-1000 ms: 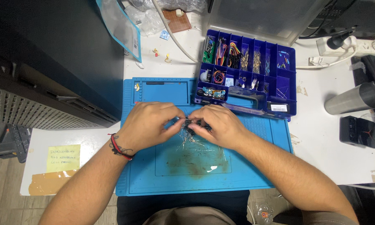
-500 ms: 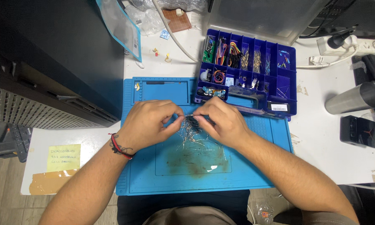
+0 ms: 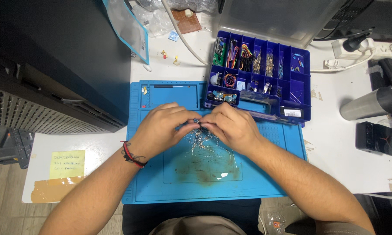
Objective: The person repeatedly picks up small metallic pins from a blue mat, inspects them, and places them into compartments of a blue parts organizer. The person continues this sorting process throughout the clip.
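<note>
The white table [image 3: 357, 169] carried everything, and a large dark case [image 3: 52, 56] stood at its left side. In the middle lay the blue work mat [image 3: 161, 174], with a brown stained area in its centre. Behind the mat, touching its far right edge, stood the blue compartment box [image 3: 300, 87], open and filled with coloured wires and small parts; a clear plastic lid [image 3: 270, 17] rose behind it. At the right, well apart from the hands, a grey metal cylinder [image 3: 370, 103] lay on its side, and a small black device [image 3: 375, 138] lay just in front of it. A yellow note [image 3: 66, 164] was stuck on the table at the left, above a strip of brown tape.

Both forearms came in from the lower edge and met over the mat. The left hand [image 3: 161, 130], with a red and black wrist band [image 3: 130, 155], was curled, its fingertips pinching a small dark component [image 3: 195, 124]. The right hand [image 3: 231, 126] was curled too and gripped the same piece from the other side, so the two hands were touching. The fingers covered most of the piece, and I could not tell what kind it was. Just below the hands, a clear bag of thin wire parts [image 3: 204, 148] rested on the mat, partly hidden under the right hand.
</note>
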